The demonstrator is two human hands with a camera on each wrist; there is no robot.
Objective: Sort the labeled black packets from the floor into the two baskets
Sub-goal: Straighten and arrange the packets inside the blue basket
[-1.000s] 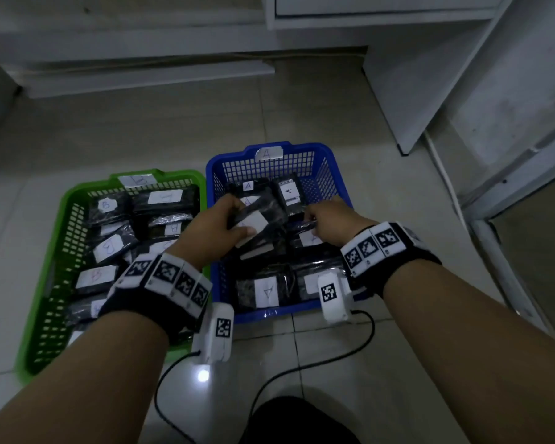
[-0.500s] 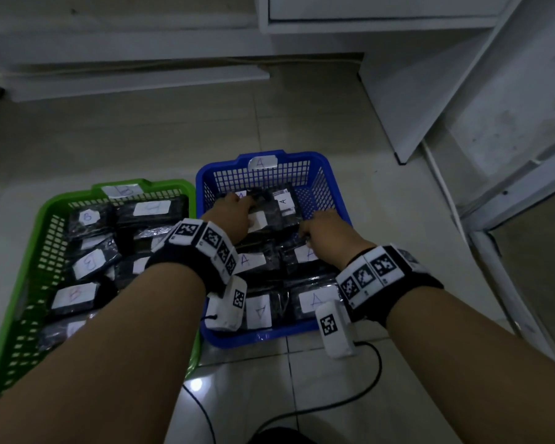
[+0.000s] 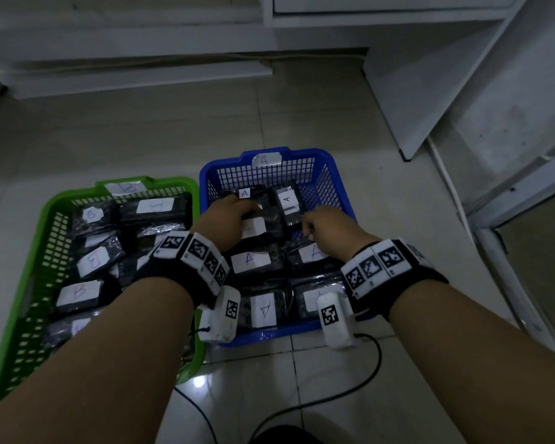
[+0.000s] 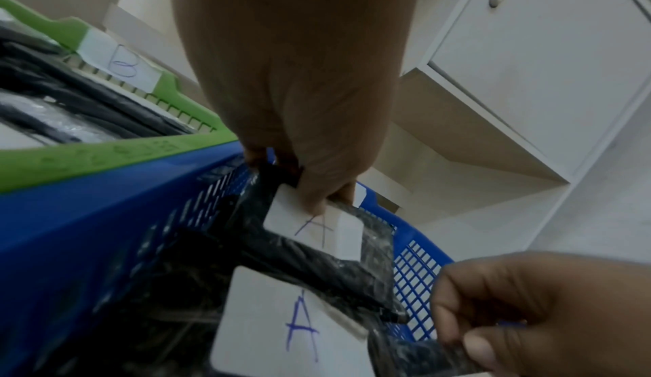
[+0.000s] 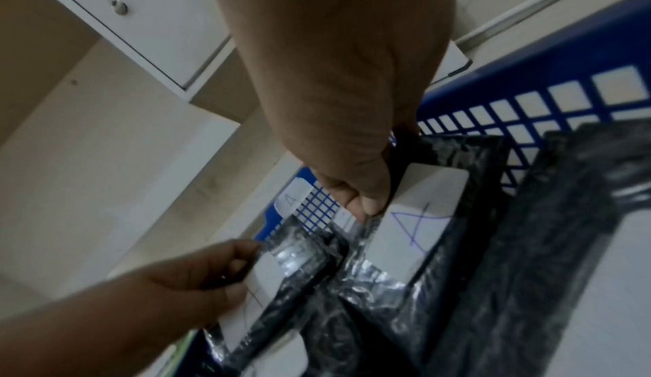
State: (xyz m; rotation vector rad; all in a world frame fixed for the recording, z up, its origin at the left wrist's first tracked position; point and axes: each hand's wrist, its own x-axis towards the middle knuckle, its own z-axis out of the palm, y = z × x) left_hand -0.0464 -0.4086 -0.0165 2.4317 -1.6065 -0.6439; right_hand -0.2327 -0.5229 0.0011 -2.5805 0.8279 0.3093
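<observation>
Holding A-labelled packets inside the blue basket, frame centre: left hand pinched on one packet, right hand on another.

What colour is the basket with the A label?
Blue plastic mesh basket; clearest in the head view.

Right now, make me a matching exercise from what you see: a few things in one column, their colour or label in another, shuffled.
Things:
1. left basket
2. right basket
3. packet under the left hand
4. cable on the floor

Descriptions:
a. blue
b. black
c. green
d. labelled A

Pairs: 1-c, 2-a, 3-d, 4-b
</observation>
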